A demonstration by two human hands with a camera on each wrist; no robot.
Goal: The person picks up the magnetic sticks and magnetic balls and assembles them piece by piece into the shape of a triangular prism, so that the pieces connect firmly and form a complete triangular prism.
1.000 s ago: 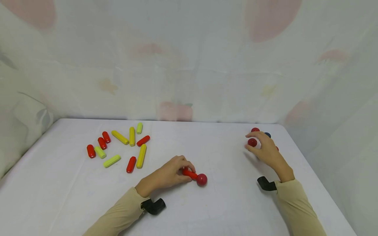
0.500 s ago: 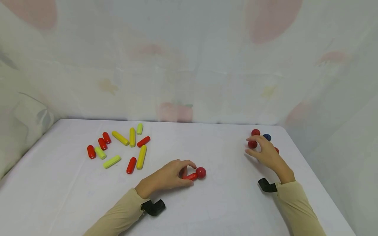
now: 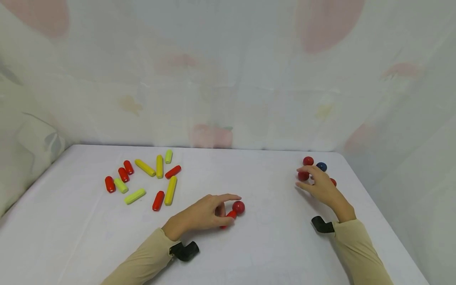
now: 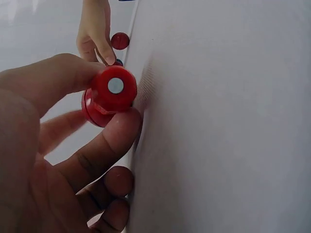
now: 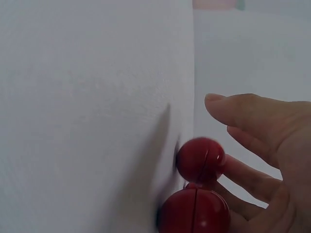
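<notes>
**Left hand (image 3: 201,215) pinches a short, smooth red stick (image 3: 232,214)**

The red stick is near the middle of the white desk (image 3: 270,245). The left hand's grip pinches it between the thumb and a finger, with the pointing finger (image 3: 228,196) stretched out above. One end of the stick touches a shiny red ball (image 3: 238,207). The other end has a flat, pale round spot (image 4: 115,85).

The right hand (image 3: 322,190) is far over on the right side. Its grip is spread wide, with a dark red ball (image 3: 303,175) between the thumb and fingers. The thumb is not touching that ball. Close by are another red ball (image 3: 308,160), a dark blue ball (image 3: 322,166) and a red ball partly hidden by the hand (image 3: 333,182).

On the left side lie five more red sticks (image 3: 158,200), three long yellow sticks (image 3: 171,190) and three yellow-green sticks (image 3: 135,196).
</notes>
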